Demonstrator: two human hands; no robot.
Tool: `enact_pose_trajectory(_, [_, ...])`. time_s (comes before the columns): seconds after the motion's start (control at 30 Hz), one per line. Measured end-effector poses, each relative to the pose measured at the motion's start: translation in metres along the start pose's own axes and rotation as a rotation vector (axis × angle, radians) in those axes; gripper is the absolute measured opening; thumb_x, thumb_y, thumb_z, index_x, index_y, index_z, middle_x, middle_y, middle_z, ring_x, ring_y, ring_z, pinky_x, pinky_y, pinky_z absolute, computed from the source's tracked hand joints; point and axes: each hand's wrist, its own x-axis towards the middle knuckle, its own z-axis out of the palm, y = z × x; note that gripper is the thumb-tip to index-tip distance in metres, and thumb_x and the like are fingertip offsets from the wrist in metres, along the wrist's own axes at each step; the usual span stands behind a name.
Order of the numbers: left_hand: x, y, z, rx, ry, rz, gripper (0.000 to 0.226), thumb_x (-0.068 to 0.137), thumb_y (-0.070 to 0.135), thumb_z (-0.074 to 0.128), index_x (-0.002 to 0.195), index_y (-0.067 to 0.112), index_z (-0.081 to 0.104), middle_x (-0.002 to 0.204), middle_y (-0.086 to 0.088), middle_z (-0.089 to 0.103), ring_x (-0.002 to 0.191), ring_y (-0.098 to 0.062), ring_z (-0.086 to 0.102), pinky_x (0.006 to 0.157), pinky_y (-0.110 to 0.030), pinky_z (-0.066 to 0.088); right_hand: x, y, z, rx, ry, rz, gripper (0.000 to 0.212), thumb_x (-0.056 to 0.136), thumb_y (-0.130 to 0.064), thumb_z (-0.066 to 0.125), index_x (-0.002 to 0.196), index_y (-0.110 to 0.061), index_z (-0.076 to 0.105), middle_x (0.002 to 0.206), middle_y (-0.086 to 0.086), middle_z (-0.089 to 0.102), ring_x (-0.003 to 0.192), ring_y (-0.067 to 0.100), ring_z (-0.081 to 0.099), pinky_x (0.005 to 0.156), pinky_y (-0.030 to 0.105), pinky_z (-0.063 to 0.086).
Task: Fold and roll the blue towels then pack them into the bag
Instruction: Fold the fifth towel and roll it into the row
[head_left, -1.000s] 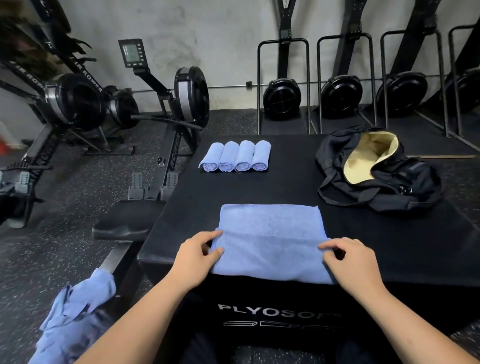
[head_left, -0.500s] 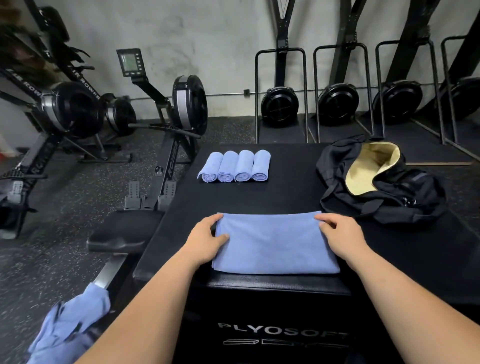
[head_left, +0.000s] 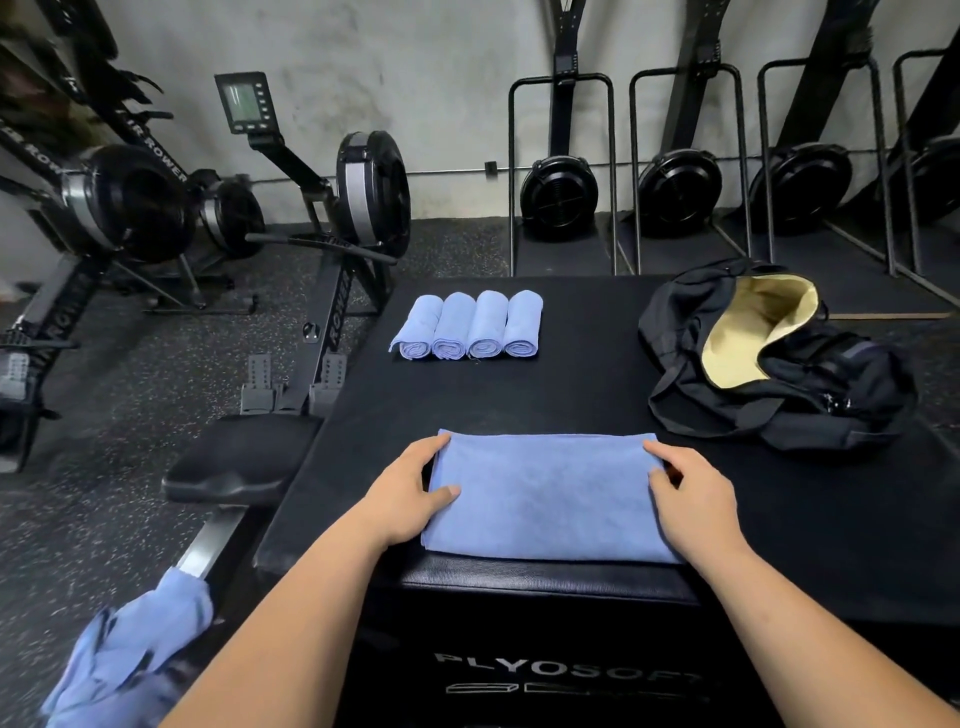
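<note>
As the towel (head_left: 550, 499) lies folded, both hands (head_left: 408, 493) (head_left: 693, 501) rest on its ends.

Your black plyo box (head_left: 571, 395) carries a folded blue towel (head_left: 545, 499) nearest you, four rolled towels (head_left: 467, 327) far left, and a black bag (head_left: 810, 384) far right.

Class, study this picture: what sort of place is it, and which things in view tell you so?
Most likely a gym. Rowing machines stand on the speckled floor at left, more flywheel machines line the back wall, and the blue towel lies on a padded black box printed PLYOSOFT.
</note>
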Motion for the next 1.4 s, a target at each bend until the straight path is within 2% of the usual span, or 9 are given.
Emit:
enact_pose_trajectory(0.23, [-0.003,0.005,0.011,0.075,0.106,0.021,0.080,0.096,0.026,0.075,0.163,0.024,0.032,0.167,0.010,0.025,0.148,-0.012,0.039,0.113,-0.022,0.030,0.006,0.004,0.008,-0.073,0.018,-0.047,0.042,0.101,-0.002,0.053,0.139,-0.013,0.066,0.140,0.002,0.061,0.127,0.025,0.058,0.098,0.023,0.035])
enact_pose_trajectory(0.43, [-0.015,0.030,0.042,0.424,0.451,0.162,0.057,0.094,0.024,0.068,0.149,0.017,0.054,0.162,-0.009,0.038,0.135,-0.036,0.045,0.106,-0.048,0.047,0.001,-0.025,0.022,-0.534,0.089,-0.256,0.052,0.093,-0.009,0.066,0.144,-0.006,0.056,0.160,0.014,0.037,0.133,0.038,0.045,0.099,0.046,0.051])
enact_pose_trajectory(0.5, [-0.011,0.050,0.059,0.463,0.340,0.275,0.048,0.100,0.025,0.059,0.147,0.014,0.055,0.165,-0.011,0.038,0.145,-0.035,0.040,0.115,-0.046,0.038,-0.007,-0.042,0.039,-0.588,-0.034,-0.442,0.047,0.093,-0.022,0.065,0.137,-0.005,0.061,0.158,0.016,0.044,0.135,0.038,0.047,0.107,0.045,0.047])
enact_pose_trajectory(0.6, [-0.002,0.062,0.081,0.576,0.088,0.231,0.059,0.111,0.042,0.037,0.163,0.014,0.030,0.175,-0.009,0.012,0.161,-0.030,0.011,0.129,-0.041,0.013,-0.017,-0.046,0.062,-0.595,-0.428,-0.479,0.080,0.099,-0.067,0.012,0.158,-0.022,0.040,0.172,0.003,0.022,0.158,0.027,0.021,0.127,0.042,0.023])
enact_pose_trajectory(0.67, [0.001,0.052,0.080,0.666,0.033,0.167,0.068,0.110,0.059,0.024,0.168,0.026,0.013,0.177,-0.001,-0.003,0.163,-0.025,-0.005,0.131,-0.043,0.003,-0.012,-0.033,0.059,-0.667,-0.461,-0.479,0.094,0.089,-0.083,-0.011,0.165,-0.037,0.021,0.175,-0.007,0.004,0.162,0.019,0.003,0.130,0.042,0.009])
enact_pose_trajectory(1.07, [0.011,0.036,0.065,0.746,0.036,0.080,0.092,0.094,0.085,0.007,0.169,0.032,-0.001,0.175,-0.007,-0.018,0.160,-0.028,-0.021,0.131,-0.049,-0.004,0.011,-0.015,0.026,-0.765,-0.403,-0.344,0.072,0.100,-0.074,0.010,0.165,-0.046,-0.001,0.175,-0.009,-0.012,0.161,0.016,-0.014,0.131,0.042,-0.001])
enact_pose_trajectory(1.17, [-0.001,0.031,0.068,0.723,0.121,0.128,0.084,0.099,0.077,0.007,0.168,0.031,0.014,0.177,-0.003,-0.001,0.163,-0.023,-0.009,0.131,-0.047,-0.001,0.001,-0.012,0.027,-0.763,-0.386,-0.320,0.078,0.095,-0.077,0.000,0.166,-0.044,-0.001,0.175,-0.006,-0.012,0.161,0.018,-0.014,0.131,0.043,-0.001])
enact_pose_trajectory(1.3, [-0.015,0.024,0.074,0.722,0.386,0.342,0.061,0.107,0.057,0.030,0.142,0.022,0.064,0.152,0.004,0.057,0.150,-0.017,0.040,0.130,-0.047,0.015,-0.017,-0.008,0.027,-0.823,-0.350,-0.307,0.084,0.091,-0.074,-0.010,0.167,-0.039,-0.002,0.175,-0.001,-0.012,0.161,0.023,-0.013,0.130,0.045,0.000])
enact_pose_trajectory(1.4, [-0.016,0.023,0.076,0.709,0.467,0.369,0.054,0.106,0.052,0.036,0.129,0.018,0.071,0.138,0.004,0.068,0.142,-0.020,0.052,0.126,-0.050,0.025,-0.018,-0.012,0.026,-0.862,-0.336,-0.309,0.082,0.094,-0.072,-0.008,0.167,-0.037,0.002,0.176,0.003,-0.009,0.161,0.028,-0.012,0.129,0.049,0.003])
